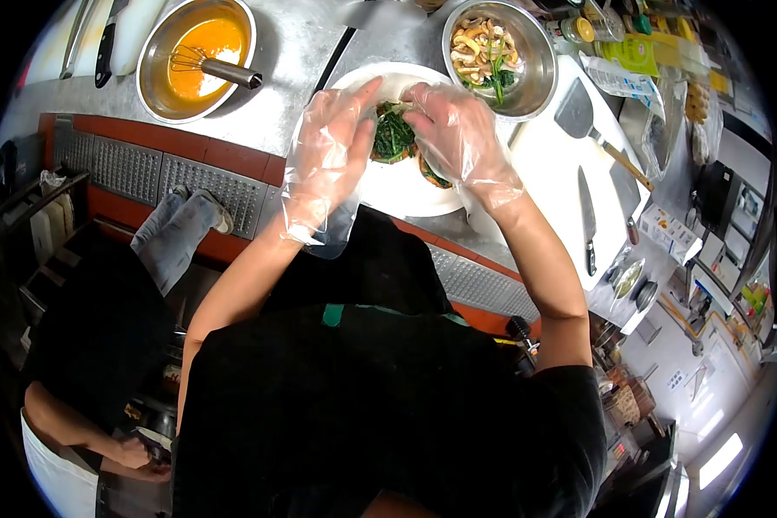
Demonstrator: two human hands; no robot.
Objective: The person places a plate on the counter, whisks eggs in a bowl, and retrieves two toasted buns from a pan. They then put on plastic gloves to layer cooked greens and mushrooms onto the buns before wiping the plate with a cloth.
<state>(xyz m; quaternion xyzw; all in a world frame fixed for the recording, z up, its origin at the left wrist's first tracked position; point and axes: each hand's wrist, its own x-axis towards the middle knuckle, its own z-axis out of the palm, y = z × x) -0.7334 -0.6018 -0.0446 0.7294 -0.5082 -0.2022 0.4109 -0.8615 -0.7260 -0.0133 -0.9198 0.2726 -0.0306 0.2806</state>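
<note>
Both of my hands wear clear plastic gloves over a white plate [406, 192]. My left hand [332, 142] is at the left side of the chopped greens [394, 138], fingers stretched toward the far rim and apart. My right hand [457, 138] curls over the right part of the food, its fingertips at the upper edge of the greens; what lies under them is hidden. Beneath its edge shows a second piece topped with greens [433, 175]. Beyond the plate, a metal bowl [540, 73] holds sliced mushrooms [482, 50] and some greens.
A metal bowl [147, 73] of orange liquid with a whisk [224, 71] stands at the left. On the right, a white cutting board [548, 177] bears a knife [587, 211] and a spatula [576, 110]. Bottles stand upper right. Another person [86, 319] is at lower left.
</note>
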